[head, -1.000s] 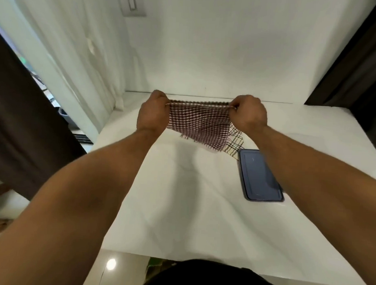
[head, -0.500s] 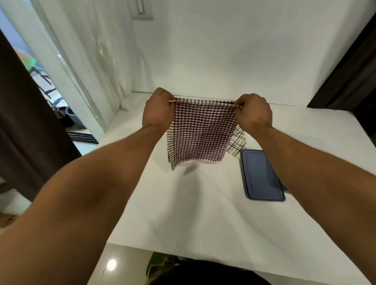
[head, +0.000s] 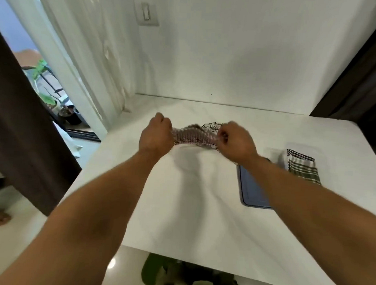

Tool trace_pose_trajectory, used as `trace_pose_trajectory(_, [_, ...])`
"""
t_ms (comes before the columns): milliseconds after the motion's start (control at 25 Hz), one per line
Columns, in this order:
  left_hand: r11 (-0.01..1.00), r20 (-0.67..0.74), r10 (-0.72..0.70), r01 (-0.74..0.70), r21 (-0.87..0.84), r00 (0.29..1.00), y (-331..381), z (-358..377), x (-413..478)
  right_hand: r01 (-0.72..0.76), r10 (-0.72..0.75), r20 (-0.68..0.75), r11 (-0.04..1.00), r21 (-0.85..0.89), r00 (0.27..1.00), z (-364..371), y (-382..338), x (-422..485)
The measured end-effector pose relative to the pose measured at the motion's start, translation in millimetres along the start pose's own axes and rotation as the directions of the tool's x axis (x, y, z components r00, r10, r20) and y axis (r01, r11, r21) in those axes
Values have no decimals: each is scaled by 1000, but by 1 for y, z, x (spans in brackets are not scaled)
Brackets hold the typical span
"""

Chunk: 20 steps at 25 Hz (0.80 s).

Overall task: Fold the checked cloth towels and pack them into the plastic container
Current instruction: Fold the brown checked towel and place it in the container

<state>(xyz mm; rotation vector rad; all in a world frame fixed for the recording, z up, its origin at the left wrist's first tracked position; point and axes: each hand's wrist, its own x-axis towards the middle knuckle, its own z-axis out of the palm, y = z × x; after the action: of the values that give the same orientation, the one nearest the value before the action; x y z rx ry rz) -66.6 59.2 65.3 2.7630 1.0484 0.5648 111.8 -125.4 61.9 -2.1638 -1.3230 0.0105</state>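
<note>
A dark red checked towel point(head: 193, 137) is stretched between my two hands, low over the white table and blurred by motion. My left hand point(head: 156, 135) grips its left corner and my right hand point(head: 236, 142) pinches its right corner. Behind it lies a black-and-white checked towel point(head: 213, 125), partly hidden. At the right stands the clear plastic container point(head: 276, 155) with folded checked towels point(head: 302, 168) inside. Its blue lid point(head: 252, 187) lies flat on the table beside it, partly under my right forearm.
The white table point(head: 191, 195) meets a white wall at the back. A white curtain point(head: 83, 64) hangs at the left and dark curtains hang at both sides. A light switch point(head: 146, 14) sits on the wall.
The red towel hung spread out between my raised hands; both hands have come down toward the table with it, and it now sags low. The view has shifted, showing the container.
</note>
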Motion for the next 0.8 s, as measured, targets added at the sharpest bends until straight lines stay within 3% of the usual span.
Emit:
trace_pose_trajectory(40, [994,145,17,-33,108,989,-6,13,-21,21,-12,194,999,-43,981,16,8,-20])
trace_pose_trajectory(120, [936,446,103,-238,258,889,-19,39,-60,40,37,504,989,-141,863,48,17,-56])
trace_pose_trajectory(200, [907,620,153,-358,221,770,-27,61,-90,-33,173,624,973,-228,762,73,26,-90])
trace_pose_trajectory(280, [943,676,145,-309,127,722,-32,71,-99,-111,284,663,950,-292,692,93,27,-110])
trace_pose_trajectory(360, [964,681,143,-257,70,719,-34,74,-102,-145,350,666,928,-344,659,99,25,-121])
trace_pose_trajectory(480, [970,643,151,-237,49,751,-47,74,-92,-191,369,559,917,-351,743,104,20,-114])
trace_pose_trajectory(560, [974,679,145,-223,28,719,-57,77,-87,-186,356,540,920,-344,763,108,14,-107])
trace_pose_trajectory(680, [975,749,130,-222,24,649,-64,85,-89,-185,370,595,918,-350,714,120,12,-108])
trace_pose_trajectory(800, [984,745,79,-170,47,663,-69,88,-85,-187,366,671,927,-326,645,126,14,-101])
